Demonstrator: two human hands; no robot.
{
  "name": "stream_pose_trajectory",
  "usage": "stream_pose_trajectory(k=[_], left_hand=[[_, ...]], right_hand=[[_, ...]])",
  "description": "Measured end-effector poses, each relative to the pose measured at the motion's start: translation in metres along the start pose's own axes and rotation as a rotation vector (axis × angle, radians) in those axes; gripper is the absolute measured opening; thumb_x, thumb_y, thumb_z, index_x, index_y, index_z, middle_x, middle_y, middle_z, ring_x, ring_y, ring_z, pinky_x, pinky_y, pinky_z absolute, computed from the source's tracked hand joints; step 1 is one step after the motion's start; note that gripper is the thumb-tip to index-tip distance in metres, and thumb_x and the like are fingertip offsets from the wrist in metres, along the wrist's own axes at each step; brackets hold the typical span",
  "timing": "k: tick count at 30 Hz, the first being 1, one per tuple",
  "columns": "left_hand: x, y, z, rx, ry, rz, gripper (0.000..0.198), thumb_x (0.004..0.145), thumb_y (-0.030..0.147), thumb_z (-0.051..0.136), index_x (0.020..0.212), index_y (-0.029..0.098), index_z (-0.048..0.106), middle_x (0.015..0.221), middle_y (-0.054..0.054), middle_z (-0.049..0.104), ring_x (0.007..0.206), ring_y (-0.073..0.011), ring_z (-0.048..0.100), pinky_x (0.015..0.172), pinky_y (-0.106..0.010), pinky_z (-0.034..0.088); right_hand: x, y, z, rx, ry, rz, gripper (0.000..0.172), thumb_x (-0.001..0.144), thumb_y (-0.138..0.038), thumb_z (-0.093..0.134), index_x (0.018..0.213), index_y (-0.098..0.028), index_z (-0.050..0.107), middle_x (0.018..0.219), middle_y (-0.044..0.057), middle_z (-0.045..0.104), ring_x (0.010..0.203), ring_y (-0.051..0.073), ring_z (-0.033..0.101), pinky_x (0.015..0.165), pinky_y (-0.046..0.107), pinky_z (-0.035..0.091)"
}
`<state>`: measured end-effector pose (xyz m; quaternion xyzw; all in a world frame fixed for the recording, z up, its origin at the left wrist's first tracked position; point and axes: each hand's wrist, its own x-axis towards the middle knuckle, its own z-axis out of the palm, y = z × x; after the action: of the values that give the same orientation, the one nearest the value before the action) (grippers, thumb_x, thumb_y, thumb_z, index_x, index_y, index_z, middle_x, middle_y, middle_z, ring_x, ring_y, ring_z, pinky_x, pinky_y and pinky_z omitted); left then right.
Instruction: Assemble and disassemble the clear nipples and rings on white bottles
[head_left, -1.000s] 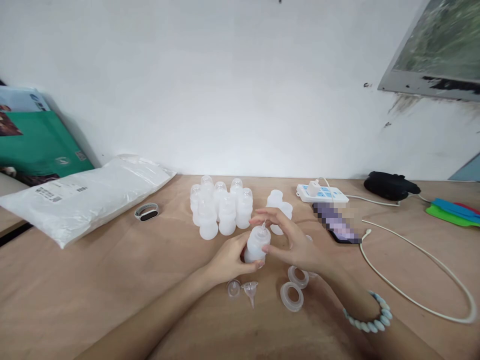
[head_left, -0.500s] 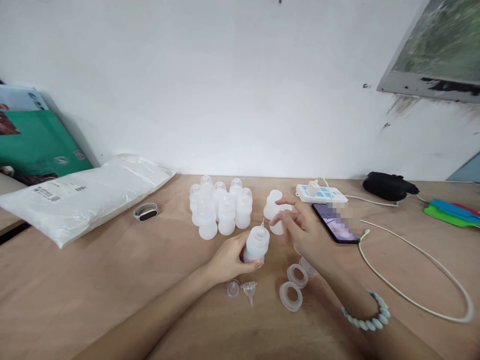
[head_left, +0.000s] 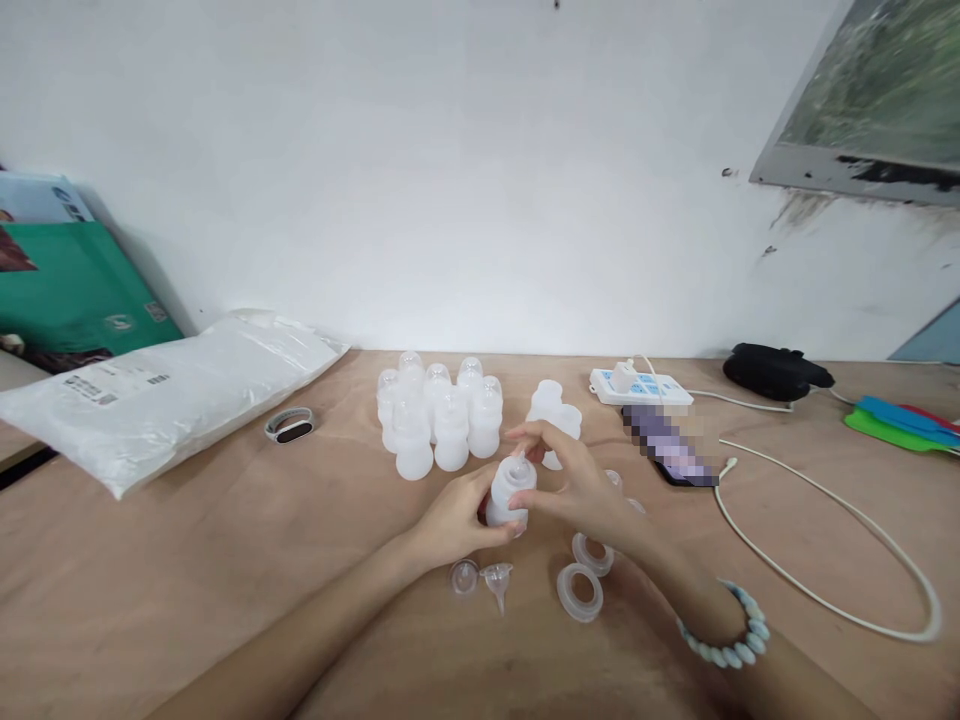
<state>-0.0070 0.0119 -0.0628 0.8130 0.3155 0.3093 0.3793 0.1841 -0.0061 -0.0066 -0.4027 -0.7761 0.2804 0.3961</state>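
My left hand (head_left: 454,520) is wrapped round a small white plastic bottle (head_left: 510,490), holding it just above the wooden table (head_left: 187,560). My right hand (head_left: 574,485) pinches at the bottle's top, fingertips on its clear tip. What those fingers hold, if anything, is too small to name. A cluster of several capped white bottles (head_left: 439,415) stands behind my hands. Two more bottles (head_left: 553,405) stand to the right of that cluster. In front of my hands lie a clear cap (head_left: 463,577), a small funnel (head_left: 499,580) and two clear rings (head_left: 581,590).
A white plastic bag (head_left: 172,390) lies at the left, with a wristband (head_left: 289,427) beside it. A power strip (head_left: 637,385), a phone (head_left: 667,445) and a looping white cable (head_left: 847,540) occupy the right. A black pouch (head_left: 776,370) and green and blue items (head_left: 900,418) lie at the far right.
My right hand reached out toward the two bottles on the right half a second ago, then came back to the top of the held bottle. The left hand kept its grip.
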Motion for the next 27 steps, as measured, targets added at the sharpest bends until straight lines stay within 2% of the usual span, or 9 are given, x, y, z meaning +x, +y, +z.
stream_pose_trajectory(k=[2, 7, 9, 11, 14, 16, 18, 23, 27], left_hand=[[0.000, 0.001, 0.000, -0.020, -0.014, 0.001, 0.042, 0.078, 0.024, 0.068, 0.118, 0.020, 0.058, 0.111, -0.003, 0.068, 0.093, -0.0224, 0.062, 0.083, -0.032, 0.049], [0.002, 0.001, -0.004, -0.080, -0.071, 0.033, 0.045, 0.077, 0.024, 0.072, 0.121, 0.020, 0.060, 0.113, -0.004, 0.067, 0.098, -0.0235, 0.061, 0.086, -0.033, 0.048], [0.002, 0.001, -0.005, -0.085, -0.094, 0.014, 0.046, 0.076, 0.027, 0.075, 0.119, 0.019, 0.061, 0.112, -0.004, 0.067, 0.098, -0.0239, 0.061, 0.084, -0.032, 0.048], [0.002, 0.003, -0.005, -0.075, -0.106, -0.016, 0.050, 0.075, 0.032, 0.077, 0.121, 0.020, 0.060, 0.111, -0.004, 0.067, 0.093, -0.0229, 0.060, 0.078, -0.030, 0.048], [0.000, 0.005, -0.004, -0.059, -0.094, -0.038, 0.051, 0.076, 0.034, 0.077, 0.121, 0.019, 0.059, 0.107, -0.003, 0.067, 0.087, -0.0212, 0.059, 0.073, -0.028, 0.047], [0.000, 0.005, -0.004, -0.060, -0.083, -0.043, 0.046, 0.078, 0.034, 0.075, 0.118, 0.019, 0.059, 0.103, -0.003, 0.067, 0.084, -0.0201, 0.059, 0.072, -0.028, 0.046], [0.000, 0.004, -0.004, -0.080, -0.090, -0.032, 0.043, 0.079, 0.033, 0.074, 0.117, 0.019, 0.060, 0.102, -0.002, 0.067, 0.083, -0.0194, 0.059, 0.072, -0.028, 0.047], [0.003, 0.005, -0.007, -0.160, -0.188, -0.009, 0.045, 0.078, 0.034, 0.075, 0.118, 0.018, 0.060, 0.112, -0.005, 0.066, 0.096, -0.0232, 0.060, 0.081, -0.031, 0.049], [0.001, 0.008, -0.007, -0.133, -0.181, -0.027, 0.043, 0.078, 0.035, 0.074, 0.116, 0.018, 0.061, 0.107, -0.004, 0.067, 0.093, -0.0225, 0.060, 0.080, -0.031, 0.049]], right_hand=[[0.001, 0.001, 0.000, -0.033, -0.015, -0.029, 0.042, 0.075, -0.037, 0.079, 0.110, -0.023, 0.061, 0.095, 0.003, 0.057, 0.089, 0.021, 0.055, 0.081, 0.036, 0.048], [0.002, -0.002, -0.016, 0.079, -0.266, -0.071, 0.036, 0.086, -0.037, 0.068, 0.121, -0.026, 0.064, 0.107, 0.005, 0.057, 0.094, 0.020, 0.054, 0.080, 0.034, 0.047], [0.003, -0.003, -0.018, 0.068, -0.248, -0.066, 0.029, 0.085, -0.036, 0.070, 0.112, -0.024, 0.066, 0.102, 0.005, 0.059, 0.090, 0.019, 0.054, 0.079, 0.034, 0.046], [0.002, -0.004, -0.013, -0.001, -0.162, -0.059, 0.026, 0.077, -0.033, 0.077, 0.098, -0.021, 0.066, 0.093, 0.003, 0.058, 0.084, 0.019, 0.053, 0.075, 0.033, 0.045], [0.000, -0.004, 0.000, -0.116, 0.002, -0.035, 0.029, 0.068, -0.025, 0.080, 0.082, -0.021, 0.054, 0.082, -0.001, 0.054, 0.076, 0.017, 0.049, 0.068, 0.029, 0.042], [-0.002, -0.004, 0.006, -0.151, 0.055, -0.003, 0.032, 0.068, -0.024, 0.078, 0.078, -0.022, 0.048, 0.078, -0.003, 0.052, 0.071, 0.015, 0.047, 0.063, 0.027, 0.040], [-0.002, -0.003, 0.006, -0.129, 0.013, 0.021, 0.030, 0.070, -0.025, 0.076, 0.081, -0.021, 0.049, 0.076, -0.004, 0.051, 0.068, 0.014, 0.045, 0.061, 0.026, 0.037], [-0.001, -0.001, -0.008, -0.028, -0.203, 0.048, 0.029, 0.074, -0.032, 0.076, 0.096, -0.021, 0.060, 0.068, -0.006, 0.045, 0.060, 0.011, 0.040, 0.054, 0.023, 0.031], [-0.003, -0.004, -0.002, -0.064, -0.143, 0.105, 0.027, 0.074, -0.031, 0.075, 0.087, -0.021, 0.054, 0.064, -0.008, 0.048, 0.057, 0.011, 0.041, 0.051, 0.023, 0.029]])
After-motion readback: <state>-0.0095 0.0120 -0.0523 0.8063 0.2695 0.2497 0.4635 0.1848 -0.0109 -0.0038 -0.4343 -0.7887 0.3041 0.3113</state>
